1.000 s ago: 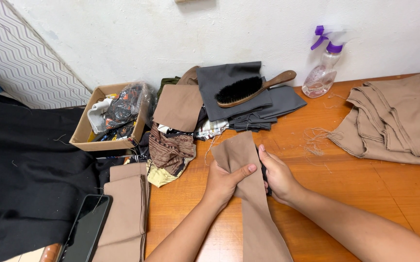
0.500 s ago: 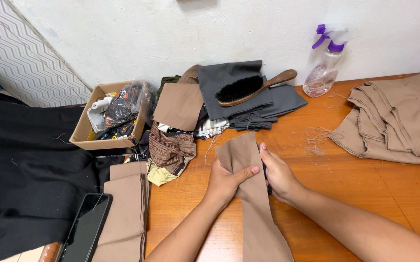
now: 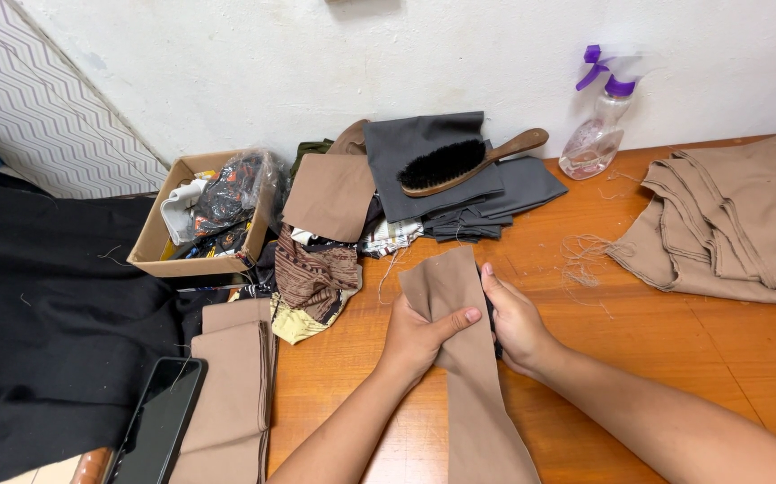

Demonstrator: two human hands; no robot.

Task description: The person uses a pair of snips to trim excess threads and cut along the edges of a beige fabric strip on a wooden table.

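A long tan fabric strip (image 3: pixel 459 296) lies lengthwise on the orange wooden table (image 3: pixel 675 358), running from the middle toward me. My left hand (image 3: pixel 416 339) grips its left edge, thumb laid across the cloth. On the strip's right edge my right hand (image 3: pixel 513 323) presses with its fingers curled around the cloth; something dark shows under the palm, and I cannot tell what it is. Both hands hold the strip near its far end.
A cardboard box (image 3: pixel 195 220) of scraps sits at the back left. Grey folded cloth with a wooden brush (image 3: pixel 468 161) lies behind. A spray bottle (image 3: pixel 596 125) stands by the wall. Tan fabric pile (image 3: pixel 737 215) right; folded tan pieces (image 3: pixel 231 385), phone (image 3: pixel 159 421), black cloth (image 3: pixel 38 323) left.
The hands have barely shifted on the strip; the left thumb has stretched a little further across the cloth. Nothing else has moved.
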